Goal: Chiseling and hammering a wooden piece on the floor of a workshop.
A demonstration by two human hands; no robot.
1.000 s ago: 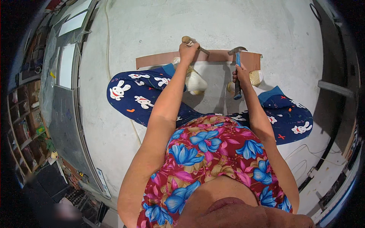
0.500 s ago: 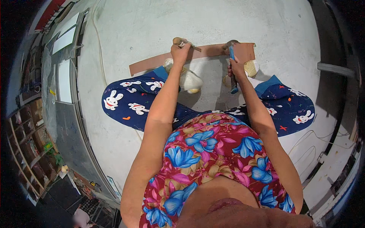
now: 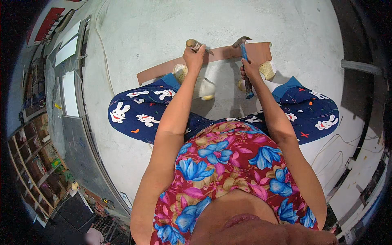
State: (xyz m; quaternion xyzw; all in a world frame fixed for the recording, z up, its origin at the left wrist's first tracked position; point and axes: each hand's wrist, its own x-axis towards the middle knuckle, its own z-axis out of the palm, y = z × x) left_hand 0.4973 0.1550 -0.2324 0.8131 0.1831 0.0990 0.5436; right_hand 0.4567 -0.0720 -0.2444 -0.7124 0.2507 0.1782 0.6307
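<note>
A long, flat reddish-brown wooden strip [image 3: 161,72] lies across the floor beyond my feet, its ends at left and right. My left hand [image 3: 193,58] is closed around a chisel with a pale wooden handle [image 3: 190,43]. The chisel's short metal blade [image 3: 208,52] slants over the strip; whether its edge touches the wood is unclear. In my right hand [image 3: 250,70], fingers wrapped round, is a claw hammer [image 3: 244,52] with a blue and dark handle. Its metal head is raised above the strip, to the right of the chisel.
My bent legs in dark blue trousers [image 3: 134,116] spread to either side, with pale shoes [image 3: 207,89] between them on the light concrete floor [image 3: 183,20]. A cable [image 3: 102,45] runs along the left. Framed panels [image 3: 70,94] stand at the left; thin wires [image 3: 328,151] lie at the right.
The hammer has shifted a little to the left and away from me, its head turned more sideways. My left hand and the chisel stay nearly in place. The view has tilted slightly.
</note>
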